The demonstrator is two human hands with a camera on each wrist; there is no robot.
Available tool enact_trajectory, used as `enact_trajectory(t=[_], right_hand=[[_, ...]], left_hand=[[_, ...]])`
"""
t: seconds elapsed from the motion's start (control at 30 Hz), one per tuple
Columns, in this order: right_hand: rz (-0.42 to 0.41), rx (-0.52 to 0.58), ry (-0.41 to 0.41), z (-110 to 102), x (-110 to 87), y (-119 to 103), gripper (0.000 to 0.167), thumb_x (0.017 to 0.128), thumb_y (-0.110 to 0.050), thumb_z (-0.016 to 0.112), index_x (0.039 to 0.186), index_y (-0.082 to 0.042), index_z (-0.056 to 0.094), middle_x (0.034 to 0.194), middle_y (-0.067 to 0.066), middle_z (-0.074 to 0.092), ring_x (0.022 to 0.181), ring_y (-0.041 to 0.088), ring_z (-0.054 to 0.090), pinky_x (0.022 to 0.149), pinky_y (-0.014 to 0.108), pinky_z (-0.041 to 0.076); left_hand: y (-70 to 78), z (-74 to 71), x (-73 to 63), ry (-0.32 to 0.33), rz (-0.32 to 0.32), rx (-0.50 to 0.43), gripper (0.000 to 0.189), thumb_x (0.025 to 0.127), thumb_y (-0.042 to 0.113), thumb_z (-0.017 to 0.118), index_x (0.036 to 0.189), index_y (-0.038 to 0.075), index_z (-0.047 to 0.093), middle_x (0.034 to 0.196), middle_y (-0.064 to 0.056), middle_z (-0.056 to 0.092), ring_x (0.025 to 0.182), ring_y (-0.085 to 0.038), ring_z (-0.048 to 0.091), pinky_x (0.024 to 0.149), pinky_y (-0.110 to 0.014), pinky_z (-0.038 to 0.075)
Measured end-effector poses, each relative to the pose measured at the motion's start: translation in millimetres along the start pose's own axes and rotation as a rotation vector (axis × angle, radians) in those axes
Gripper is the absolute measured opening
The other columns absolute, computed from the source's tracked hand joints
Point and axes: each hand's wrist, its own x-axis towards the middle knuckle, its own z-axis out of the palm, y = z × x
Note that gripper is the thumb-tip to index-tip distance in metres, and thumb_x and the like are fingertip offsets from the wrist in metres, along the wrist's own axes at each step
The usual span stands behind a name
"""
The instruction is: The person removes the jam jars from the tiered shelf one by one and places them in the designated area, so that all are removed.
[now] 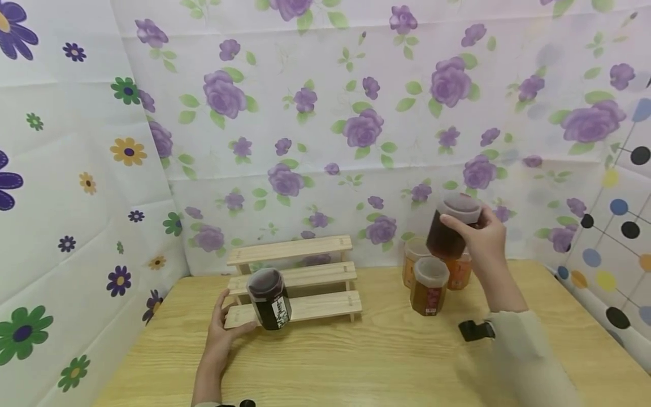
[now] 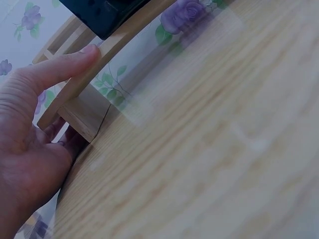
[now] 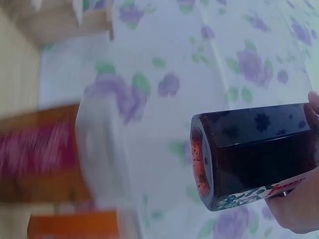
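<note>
My right hand [image 1: 485, 240] grips a dark, faceted jar [image 1: 443, 237] near its pale lid, raised above other jars at the table's right. In the right wrist view this jar [image 3: 259, 144] lies sideways across the picture, its base toward the left. A three-step wooden display rack [image 1: 325, 305] stands at left, where another dark jar [image 1: 269, 299] with a white label sits on the lowest step. My left hand [image 1: 220, 333] holds the rack's left end. Its thumb [image 2: 75, 64] presses the step's front edge in the left wrist view, while the other fingers are partly hidden behind the leg.
Below the raised jar stand an amber jar [image 1: 429, 291] with a red label, a pale-lidded jar [image 1: 413, 257] and an orange one [image 1: 459, 274], close together. The wooden table [image 1: 366, 362] meets a flowered cloth [image 1: 305, 141] at the back, with patterned sheets on both sides.
</note>
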Motion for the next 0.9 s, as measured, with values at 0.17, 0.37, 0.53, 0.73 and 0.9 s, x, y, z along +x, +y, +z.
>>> enact_trajectory(t=[0.17, 0.37, 0.53, 0.73, 0.9], right_hand=[[0.039, 0.031, 0.044, -30.9, -1.2, 15.9, 0.073, 0.076, -0.024, 0.084, 0.141, -0.016, 0.050, 0.110, -0.017, 0.057, 0.102, 0.000, 0.054, 0.076, 0.005, 0.045], [0.115, -0.170, 0.034, -56.4, -5.4, 47.4, 0.079, 0.080, -0.034, 0.079, 0.147, -0.017, 0.041, 0.108, -0.025, 0.051, 0.104, -0.003, 0.050, 0.078, 0.005, 0.044], [0.163, -0.307, 0.013, -62.3, -9.4, 71.9, 0.087, 0.081, -0.043, 0.077, 0.152, -0.014, 0.034, 0.116, -0.020, 0.049, 0.112, 0.002, 0.048, 0.079, 0.005, 0.043], [0.207, -0.366, -0.007, -57.3, -13.0, 98.0, 0.093, 0.081, -0.043, 0.077, 0.152, -0.006, 0.029, 0.139, 0.007, 0.045, 0.116, 0.012, 0.047, 0.077, 0.005, 0.041], [0.283, -0.325, -0.016, -52.0, -16.2, 119.8, 0.095, 0.082, -0.040, 0.077, 0.152, -0.003, 0.024, 0.148, 0.015, 0.037, 0.128, 0.025, 0.042, 0.099, 0.027, 0.044]], left_hand=[[3.5, -4.0, 3.5, -0.008, 0.004, 0.006, 0.113, 0.078, 0.001, 0.078, 0.157, 0.037, 0.006, 0.158, -0.018, 0.021, 0.146, -0.038, 0.017, 0.118, -0.060, 0.012], [4.9, -4.2, 1.2, -0.002, -0.002, 0.003, 0.113, 0.078, 0.000, 0.078, 0.157, 0.036, 0.005, 0.158, -0.019, 0.022, 0.143, -0.037, 0.021, 0.118, -0.055, 0.016], [2.6, -2.4, -0.1, 0.002, -0.001, -0.004, 0.112, 0.078, 0.001, 0.078, 0.157, 0.035, 0.006, 0.157, -0.019, 0.023, 0.142, -0.037, 0.022, 0.118, -0.056, 0.017], [1.6, -0.2, -1.2, 0.009, -0.002, -0.005, 0.111, 0.078, 0.000, 0.078, 0.157, 0.033, 0.007, 0.156, -0.020, 0.023, 0.142, -0.038, 0.021, 0.118, -0.057, 0.016], [0.3, 0.3, -1.0, 0.003, 0.008, -0.008, 0.111, 0.078, 0.001, 0.078, 0.157, 0.034, 0.008, 0.157, -0.021, 0.022, 0.144, -0.039, 0.018, 0.118, -0.061, 0.014]])
